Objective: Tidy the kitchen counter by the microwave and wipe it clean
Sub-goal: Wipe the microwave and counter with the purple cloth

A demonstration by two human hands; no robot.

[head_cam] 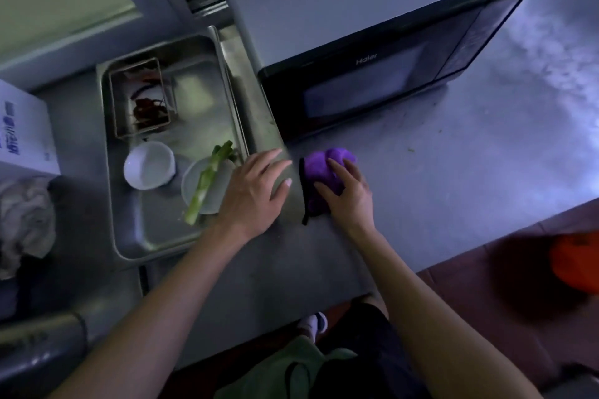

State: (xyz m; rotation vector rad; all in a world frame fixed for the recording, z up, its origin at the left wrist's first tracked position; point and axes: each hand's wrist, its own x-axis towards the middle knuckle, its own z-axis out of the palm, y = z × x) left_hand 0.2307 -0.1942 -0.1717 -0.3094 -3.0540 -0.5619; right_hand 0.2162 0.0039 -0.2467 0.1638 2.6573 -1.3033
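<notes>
Grey stainless-steel counter (453, 172), dim bluish light, viewed from above. Landmark: boxy grey microwave with black door (366, 39), standing at the back of the counter.

Position of task item: crumpled purple cloth with a black edge (324, 175) lies on the counter just in front of the microwave's left front corner. My right hand (348, 196) rests on top of it, fingers spread and curved over the bundle, pressing it down; grip looks loose, more a press than a clench. My left hand (256, 188) lies flat beside the cloth, fingers straight, holding nothing, at the rim of the shallow rectangular steel tray (136, 236) to the left of the microwave.

Progress, as judged: tidying seems largely done. Loose items sit in the tray: round white bowl (149, 164), pale plate (207, 185) with a green vegetable stalk (207, 180) across it, and a small steel container of dark reddish scraps (141, 97). Wiping looks at an early stage; small specks show on the counter in front of and to the right of the microwave, and that whole stretch appears unwiped.

Cloth condition: bunched, thick, soft pile, not spread flat. Wet or dry, cannot tell.
</notes>
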